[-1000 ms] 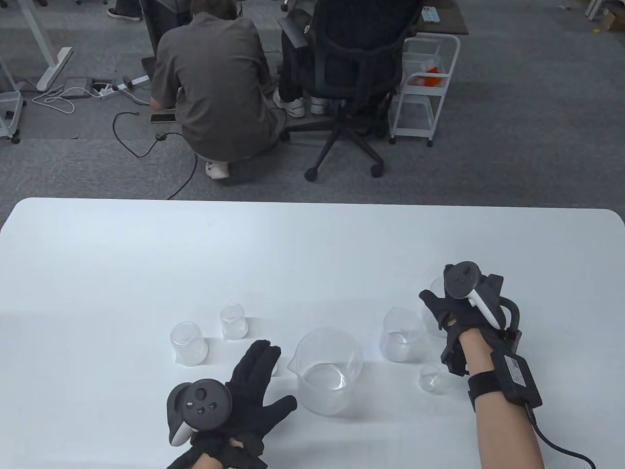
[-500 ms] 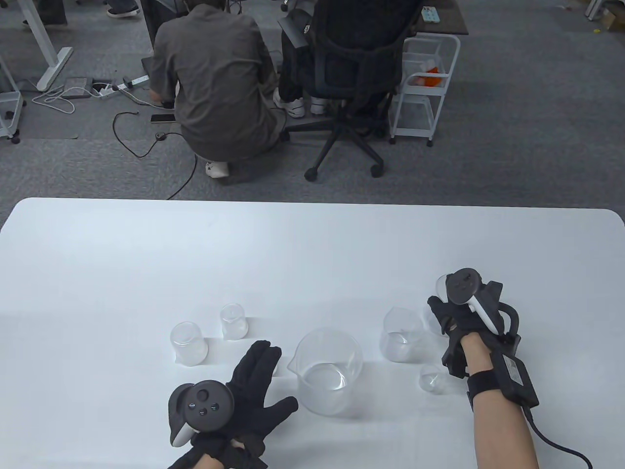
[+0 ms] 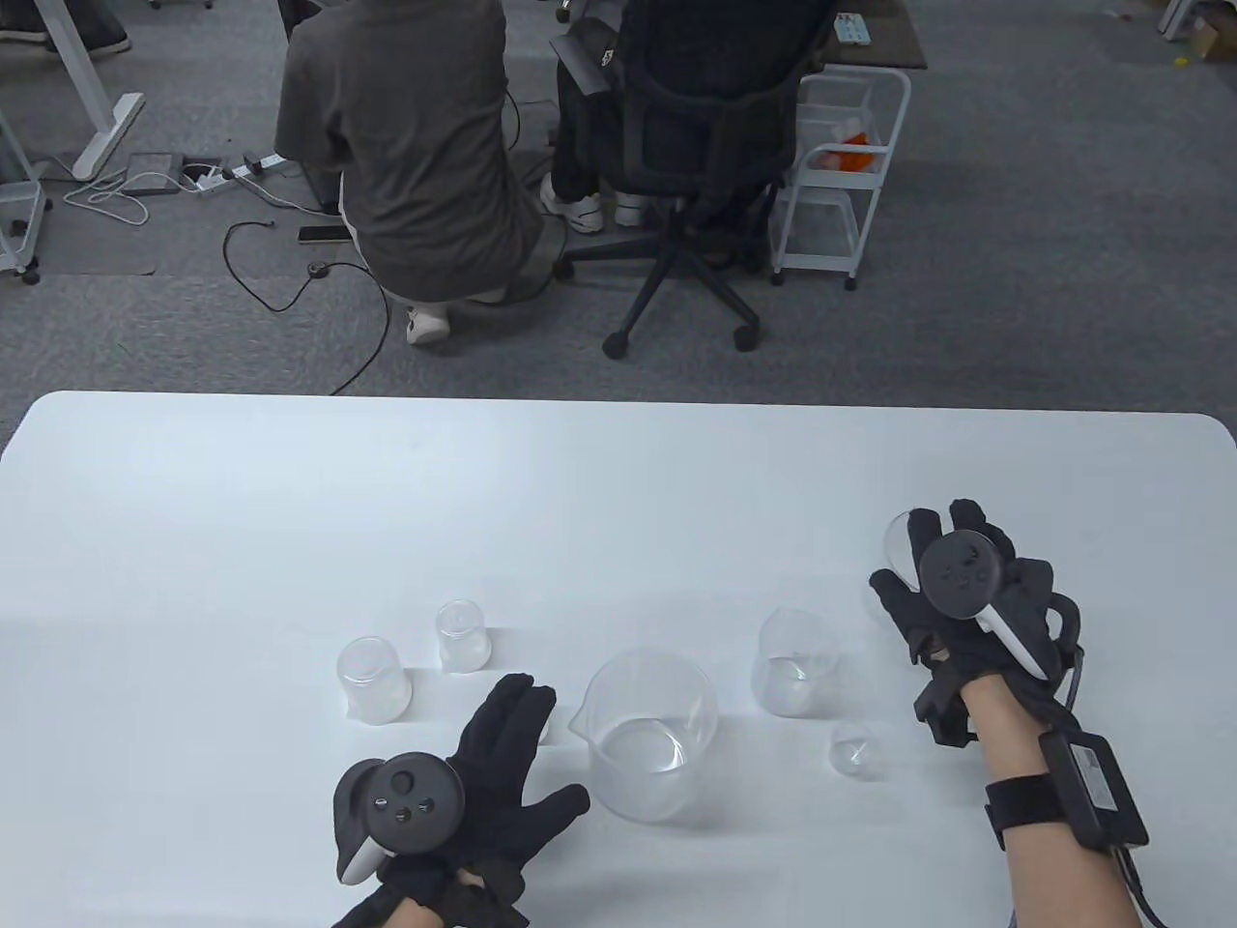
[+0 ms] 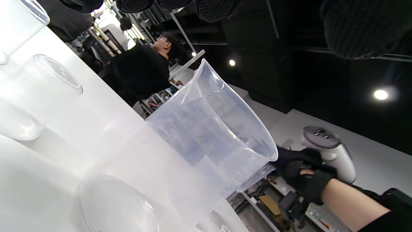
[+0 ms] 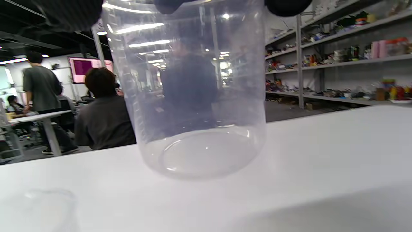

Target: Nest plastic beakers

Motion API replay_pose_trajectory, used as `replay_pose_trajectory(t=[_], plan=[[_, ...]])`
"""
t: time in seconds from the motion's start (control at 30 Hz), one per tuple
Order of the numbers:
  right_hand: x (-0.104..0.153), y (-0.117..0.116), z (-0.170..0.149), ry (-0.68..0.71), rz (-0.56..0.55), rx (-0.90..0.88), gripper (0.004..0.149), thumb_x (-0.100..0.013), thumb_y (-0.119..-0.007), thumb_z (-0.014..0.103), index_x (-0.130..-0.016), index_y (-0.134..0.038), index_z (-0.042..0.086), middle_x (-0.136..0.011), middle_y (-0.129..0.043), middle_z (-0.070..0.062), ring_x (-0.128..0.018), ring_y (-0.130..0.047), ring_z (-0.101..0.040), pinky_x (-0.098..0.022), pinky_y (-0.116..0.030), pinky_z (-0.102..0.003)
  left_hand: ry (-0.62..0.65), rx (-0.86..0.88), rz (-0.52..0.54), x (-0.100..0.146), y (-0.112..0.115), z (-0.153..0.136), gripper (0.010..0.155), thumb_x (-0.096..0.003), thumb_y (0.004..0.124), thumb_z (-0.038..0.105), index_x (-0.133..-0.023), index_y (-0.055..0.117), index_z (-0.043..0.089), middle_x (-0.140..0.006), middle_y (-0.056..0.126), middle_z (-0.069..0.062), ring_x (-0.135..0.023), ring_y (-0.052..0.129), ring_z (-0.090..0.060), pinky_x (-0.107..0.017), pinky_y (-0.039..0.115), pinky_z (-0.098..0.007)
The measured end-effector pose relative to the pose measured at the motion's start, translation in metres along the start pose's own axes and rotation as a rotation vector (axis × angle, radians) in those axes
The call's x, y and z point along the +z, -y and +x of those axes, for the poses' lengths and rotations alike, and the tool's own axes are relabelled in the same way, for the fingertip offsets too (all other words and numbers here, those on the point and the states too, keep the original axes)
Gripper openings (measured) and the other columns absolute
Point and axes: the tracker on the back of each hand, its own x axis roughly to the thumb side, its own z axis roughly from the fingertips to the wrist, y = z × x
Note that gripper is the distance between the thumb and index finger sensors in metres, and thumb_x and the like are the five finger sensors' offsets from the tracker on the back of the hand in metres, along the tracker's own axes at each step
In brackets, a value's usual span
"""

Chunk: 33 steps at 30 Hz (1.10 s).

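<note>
Clear plastic beaker (image 5: 193, 96) is in my right hand (image 3: 957, 599), fingers (image 3: 926, 534) wrapped round its top, base just off the white table (image 3: 618, 483) (or barely touching, can't tell). My left hand (image 3: 483, 773) rests flat, fingers spread, just beside the big spouted beaker (image 3: 646, 735). Medium beaker (image 3: 794, 662) and a tiny one (image 3: 854, 747) stand between big beaker and right hand; two more (image 3: 373, 679) (image 3: 461, 635) stand off left.

Bright overhead light, soft shadows
</note>
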Motion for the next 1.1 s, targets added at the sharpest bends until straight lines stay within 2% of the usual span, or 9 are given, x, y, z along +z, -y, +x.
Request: replay_pose_trajectory(t=[0.23,0.43,0.57,0.73,1.1], plan=[[0.035,0.053,0.048,0.249,-0.071,-0.059,0.077,-0.046,-0.071,0.06,-0.105,-0.042,0.019,-0.116,-0.026,-0.02,-0.102,-0.04,-0.049,-0.068,-0.053,-0.055,-0.005,-0.005,-0.006,0.0,0.001,0.0,0.095,-0.0404,0.069,0.072,-0.107,0.04,0.011,-0.111,0.027,-0.022,-0.104,0.039,-0.055,-0.068,0.05,-0.07],[0.065,0.067,0.098,0.433,-0.056,-0.129,0.077,-0.047,-0.071,0.06,-0.105,-0.042,0.018,-0.116,-0.026,-0.021,-0.102,-0.04,-0.049,-0.068,-0.053,-0.056,-0.005,-0.006,-0.009,0.0,0.001,0.0,0.094,-0.0404,0.069,0.072,-0.107,0.041,0.011,-0.111,0.028,-0.022,-0.104,0.039,-0.055,-0.068,0.05,-0.07],[0.083,0.06,0.128,0.538,-0.014,-0.162,0.077,-0.047,-0.07,0.06,-0.105,-0.042,0.019,-0.116,-0.026,-0.021,-0.102,-0.041,-0.049,-0.068,-0.053,-0.056,-0.005,-0.006,-0.008,0.0,0.001,0.0,0.094,-0.0406,0.069,0.071,-0.107,0.041,0.011,-0.111,0.028,-0.022,-0.104,0.039,-0.055,-0.068,0.05,-0.07],[0.102,0.037,0.157,0.636,0.064,-0.156,0.077,-0.047,-0.07,0.06,-0.105,-0.041,0.019,-0.116,-0.026,-0.021,-0.102,-0.041,-0.049,-0.068,-0.053,-0.057,-0.012,-0.007,-0.015,0.0,0.002,0.0,0.094,-0.0405,0.069,0.072,-0.107,0.04,0.011,-0.111,0.028,-0.022,-0.104,0.039,-0.055,-0.068,0.05,-0.07],[0.113,-0.022,0.178,0.683,0.185,-0.097,0.078,-0.047,-0.07,0.06,-0.105,-0.041,0.018,-0.116,-0.026,-0.022,-0.101,-0.041,-0.049,-0.068,-0.051,-0.058,-0.015,-0.013,-0.025,-0.001,0.002,0.0,0.094,-0.0405,0.069,0.071,-0.107,0.041,0.011,-0.111,0.027,-0.022,-0.104,0.039,-0.055,-0.068,0.05,-0.07]])
